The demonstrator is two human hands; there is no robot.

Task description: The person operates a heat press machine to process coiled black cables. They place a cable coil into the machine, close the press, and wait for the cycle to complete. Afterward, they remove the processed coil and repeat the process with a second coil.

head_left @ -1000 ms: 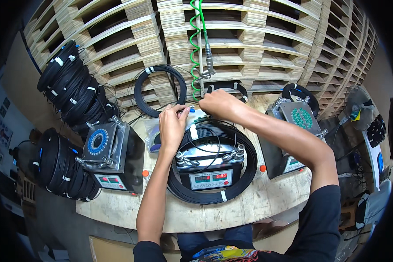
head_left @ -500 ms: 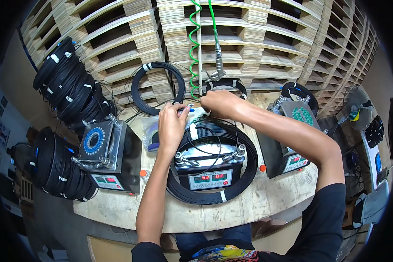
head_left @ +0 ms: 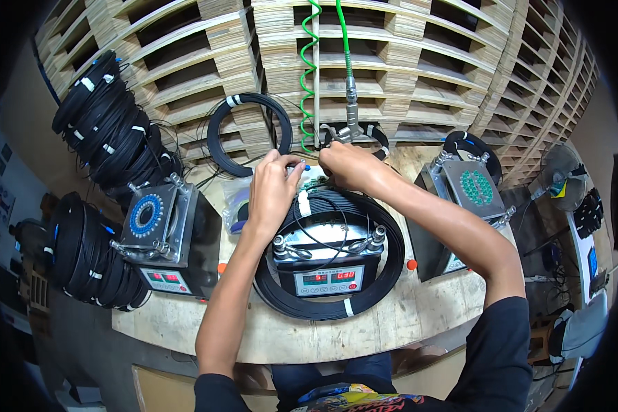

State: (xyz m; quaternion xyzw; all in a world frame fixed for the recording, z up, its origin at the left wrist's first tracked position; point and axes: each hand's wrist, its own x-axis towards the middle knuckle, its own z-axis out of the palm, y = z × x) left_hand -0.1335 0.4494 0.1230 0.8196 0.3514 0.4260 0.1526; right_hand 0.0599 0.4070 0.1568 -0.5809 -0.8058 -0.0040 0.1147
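Observation:
My left hand (head_left: 275, 187) is closed in a pinch on a small blue-tipped cable connector (head_left: 305, 167), just above the far side of a black cable coil (head_left: 384, 288). The coil lies around the middle polishing machine (head_left: 326, 240), which has a metal top and a lit red display. Loose black cable loops cross over its plate. Opposite the left hand, my right hand (head_left: 350, 167) has its fingers curled; whatever they hold is hidden. A metal air gun (head_left: 352, 127) on a green hose hangs right behind its knuckles. Green-ended parts (head_left: 314, 183) show between the hands.
Similar machines stand at left (head_left: 154, 240) and right (head_left: 460, 199), with blue and green rings of parts on top. Stacked black cable coils (head_left: 110, 144) rise at the left. Another coil (head_left: 216, 130) leans against wooden pallets (head_left: 419, 82). An orange cap (head_left: 411, 264) sits by the middle coil.
The air gun has swung lower and more upright, close to my right hand. My left hand with the connector has risen slightly, and my right elbow has moved inward and down.

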